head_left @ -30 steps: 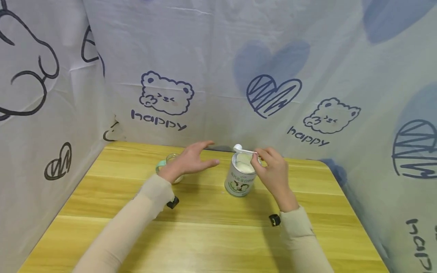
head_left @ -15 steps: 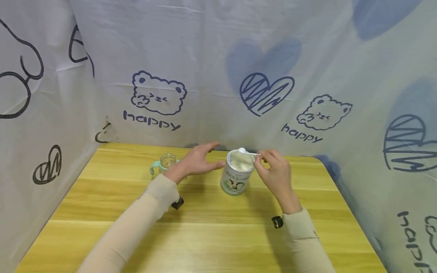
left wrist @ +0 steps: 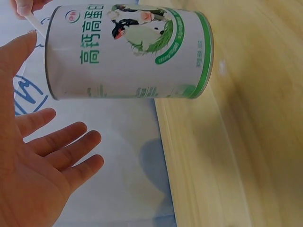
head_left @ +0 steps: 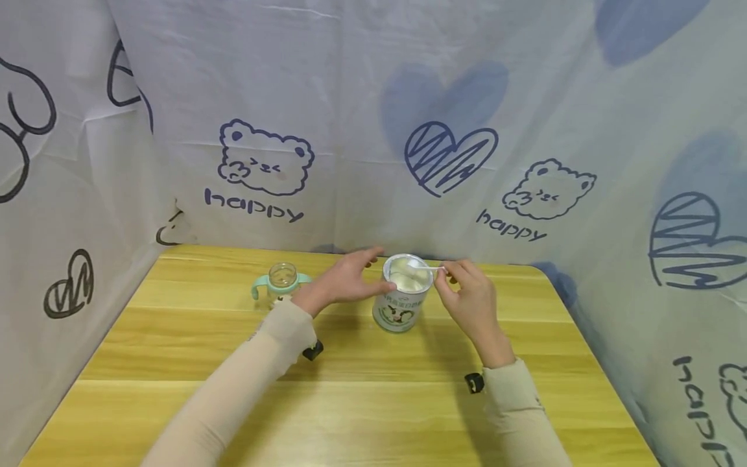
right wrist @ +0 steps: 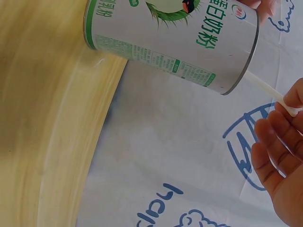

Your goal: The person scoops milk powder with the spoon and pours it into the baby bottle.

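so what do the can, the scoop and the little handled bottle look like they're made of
Can: likely metal under a glossy printed label; its thin silvery rim suggests this. Scoop: looks like white plastic, thin, matte and slightly translucent along its handle. Bottle: clear body, glass or clear plastic, too small to tell, with mint-green handles that look like plastic.

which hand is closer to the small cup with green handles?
Left. The left hand sits between the cup and the can, just right of the cup. The right hand is beyond the can, pinching the scoop.
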### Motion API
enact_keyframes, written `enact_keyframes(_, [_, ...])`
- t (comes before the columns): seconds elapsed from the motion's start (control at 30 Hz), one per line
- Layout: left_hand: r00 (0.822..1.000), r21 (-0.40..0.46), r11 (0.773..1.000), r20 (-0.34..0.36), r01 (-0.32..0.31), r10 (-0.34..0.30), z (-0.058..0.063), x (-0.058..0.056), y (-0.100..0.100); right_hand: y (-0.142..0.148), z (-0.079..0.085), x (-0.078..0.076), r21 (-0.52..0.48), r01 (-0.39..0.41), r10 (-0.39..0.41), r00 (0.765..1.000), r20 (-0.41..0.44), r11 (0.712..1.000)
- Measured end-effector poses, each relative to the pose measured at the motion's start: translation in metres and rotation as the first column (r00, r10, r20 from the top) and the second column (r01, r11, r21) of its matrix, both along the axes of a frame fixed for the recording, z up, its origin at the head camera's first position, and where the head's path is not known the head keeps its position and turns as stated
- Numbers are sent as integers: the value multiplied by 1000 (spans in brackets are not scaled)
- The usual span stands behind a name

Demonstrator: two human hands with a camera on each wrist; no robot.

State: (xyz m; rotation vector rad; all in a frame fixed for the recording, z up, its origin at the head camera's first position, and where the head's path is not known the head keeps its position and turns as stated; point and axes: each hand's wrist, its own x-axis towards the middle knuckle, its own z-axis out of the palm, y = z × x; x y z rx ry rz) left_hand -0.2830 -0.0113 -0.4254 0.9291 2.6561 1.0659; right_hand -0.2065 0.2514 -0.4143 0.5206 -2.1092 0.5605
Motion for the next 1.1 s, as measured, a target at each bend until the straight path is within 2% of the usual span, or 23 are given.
enact_keyframes(0.23, [1000, 6, 1000, -17, 19, -19, -6, -1, 9, 1, -6, -2, 28, 18, -18, 1000, 9, 999])
enact_keyframes(0.5, [998, 18, 999, -32, 50, -49, -4, -1, 12, -4, -8, -2, 87, 44, -52, 994, 94, 995])
enact_keyframes(0.87, [998, 27, 998, -31, 60, -59, -5, -1, 14, -7, -11, -4, 114, 55, -67, 992, 104, 992])
enact_keyframes(1.1, [998, 31, 998, -30, 59, -58, -6, 0, 14, -10, -11, -5, 157, 78, -106, 978, 179, 985])
